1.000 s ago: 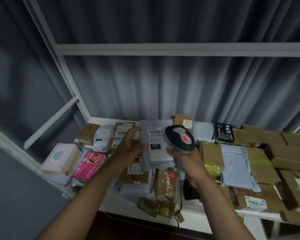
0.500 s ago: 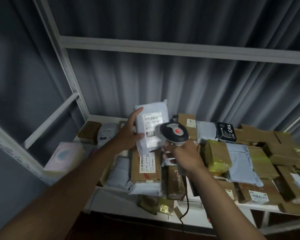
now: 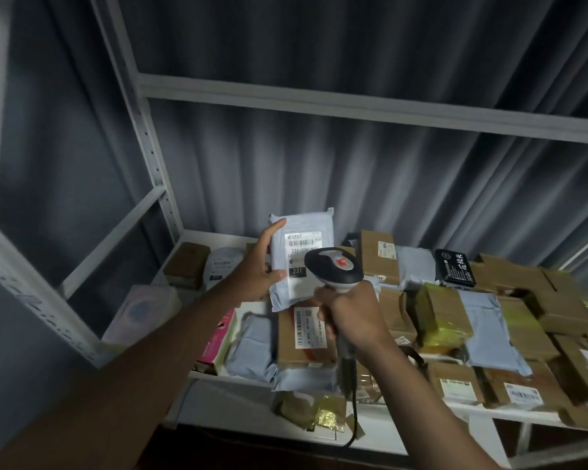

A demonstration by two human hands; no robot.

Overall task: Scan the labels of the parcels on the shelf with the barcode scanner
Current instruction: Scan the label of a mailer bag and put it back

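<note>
Grey parcel [image 3: 302, 259] in left grip [image 3: 258, 273], scanner [image 3: 333, 269] in right [image 3: 350, 317], over apparently white shelf [image 3: 381, 432].

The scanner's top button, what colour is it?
Red, on the barcode scanner head; clearest in the head view.

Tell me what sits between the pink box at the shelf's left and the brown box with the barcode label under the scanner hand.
In the head view, a grey poly mailer lies between the pink box and the labelled brown box.

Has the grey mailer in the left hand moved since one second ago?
Yes. The grey mailer has risen: it now stands against the curtain, above the parcels on the shelf.
</note>
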